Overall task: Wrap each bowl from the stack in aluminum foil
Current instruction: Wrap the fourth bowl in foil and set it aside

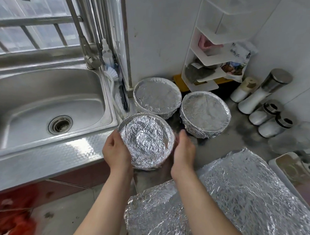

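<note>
Crinkled shiny foil on bowl; brushed steel sink; matt white plastic rack.

1. Left of the held bowl, the sink gapes wide, with only its raised rim to cross.
2. Behind it, one wrapped bowl and another wrapped bowl stand side by side, with barely a gap between them.
3. To its right, a bare strip of dark counter runs out to the shakers.
4. On its near side, foil sheets blanket the counter.
5. The left hand grips its left edge, and the right hand crowds its right.
</note>
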A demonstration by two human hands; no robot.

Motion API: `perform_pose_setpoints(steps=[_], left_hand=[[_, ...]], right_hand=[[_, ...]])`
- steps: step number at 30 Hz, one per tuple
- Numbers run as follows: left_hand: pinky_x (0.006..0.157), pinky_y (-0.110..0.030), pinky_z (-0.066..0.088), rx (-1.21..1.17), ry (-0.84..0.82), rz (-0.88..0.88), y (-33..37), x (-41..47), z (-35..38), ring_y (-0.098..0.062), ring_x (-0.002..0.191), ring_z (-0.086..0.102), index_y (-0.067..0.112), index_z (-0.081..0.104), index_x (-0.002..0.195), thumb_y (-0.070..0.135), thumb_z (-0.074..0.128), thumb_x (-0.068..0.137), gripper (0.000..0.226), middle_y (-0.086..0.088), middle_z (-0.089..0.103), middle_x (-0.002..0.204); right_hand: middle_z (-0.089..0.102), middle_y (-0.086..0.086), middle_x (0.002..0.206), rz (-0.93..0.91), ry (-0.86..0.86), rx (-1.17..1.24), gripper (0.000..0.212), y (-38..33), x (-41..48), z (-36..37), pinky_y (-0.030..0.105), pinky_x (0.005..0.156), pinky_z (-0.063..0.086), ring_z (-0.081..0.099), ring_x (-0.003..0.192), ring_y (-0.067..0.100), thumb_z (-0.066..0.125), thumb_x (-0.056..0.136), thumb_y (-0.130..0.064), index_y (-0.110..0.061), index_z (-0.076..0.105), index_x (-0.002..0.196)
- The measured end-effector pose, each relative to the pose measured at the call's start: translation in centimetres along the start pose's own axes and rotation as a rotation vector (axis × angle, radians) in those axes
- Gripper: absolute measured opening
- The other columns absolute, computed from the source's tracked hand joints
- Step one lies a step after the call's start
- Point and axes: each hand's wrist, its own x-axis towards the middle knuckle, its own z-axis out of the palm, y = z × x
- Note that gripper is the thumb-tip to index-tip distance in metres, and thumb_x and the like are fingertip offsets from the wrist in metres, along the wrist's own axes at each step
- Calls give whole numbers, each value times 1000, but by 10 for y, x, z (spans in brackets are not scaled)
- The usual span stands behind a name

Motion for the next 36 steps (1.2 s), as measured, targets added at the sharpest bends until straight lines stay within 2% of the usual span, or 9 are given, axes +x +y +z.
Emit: perform_pose_setpoints(steps=[3,7,9,14,20,26,29,32,36], left_hand=[[66,-33,27,0,-32,18,-2,-5,-2,-18,70,31,17,57,74,29,51,99,29,-5,37,70],[71,-34,35,-5,-78,15,-1,-13,-2,-19,74,39,16,63,74,28,50,101,31,3,47,63],[89,-38,46,46,-130,14,-5,-14,-2,-19,93,58,10,70,103,29,48,101,29,-4,69,92],[111,-53,36,214,-305,-81,-9,-22,1,-29,131,48,12,52,136,51,34,96,58,-9,55,139],[106,-59,36,544,-487,6,-8,-48,15,-43,120,47,18,44,134,49,25,90,57,-24,54,127],[86,-52,53,695,-666,92,-9,-62,34,-26,88,63,25,46,127,32,30,103,30,-3,62,96],[74,-41,56,588,-688,49,-11,-76,53,-19,76,63,21,50,119,26,34,105,22,-1,62,90],[84,-46,57,441,-688,-43,-11,-86,70,-25,85,67,21,52,119,23,37,104,21,-6,65,98],[88,-52,55,379,-678,-61,-9,-83,91,-32,96,65,19,50,118,22,38,104,18,-9,63,104]], right_hand=[[65,1,99,169,110,171,38,-22,20,-29,39,87,52,63,94,19,52,91,-59,-22,58,92],[66,11,104,248,80,271,32,-46,46,-46,39,78,54,66,92,23,60,90,-52,-21,56,90],[64,14,103,260,55,252,24,-50,58,-48,39,73,56,66,84,24,58,94,-40,-17,54,91],[60,12,95,237,99,302,9,-64,79,-59,38,56,53,67,72,30,44,95,-14,-10,49,101],[64,15,106,196,166,310,29,-70,98,-109,32,52,54,71,75,29,43,96,-19,-11,49,122],[63,14,121,163,184,239,40,-82,115,-148,29,47,54,73,66,23,45,94,-25,-11,49,131],[59,12,121,144,162,238,42,-88,113,-158,29,52,53,69,82,24,51,95,-38,-15,48,130],[58,11,120,129,123,182,47,-83,101,-161,30,68,55,64,94,23,60,91,-40,-15,46,128],[55,7,135,50,92,-84,90,-72,79,-150,48,103,45,55,120,26,69,57,-57,-17,47,135]])
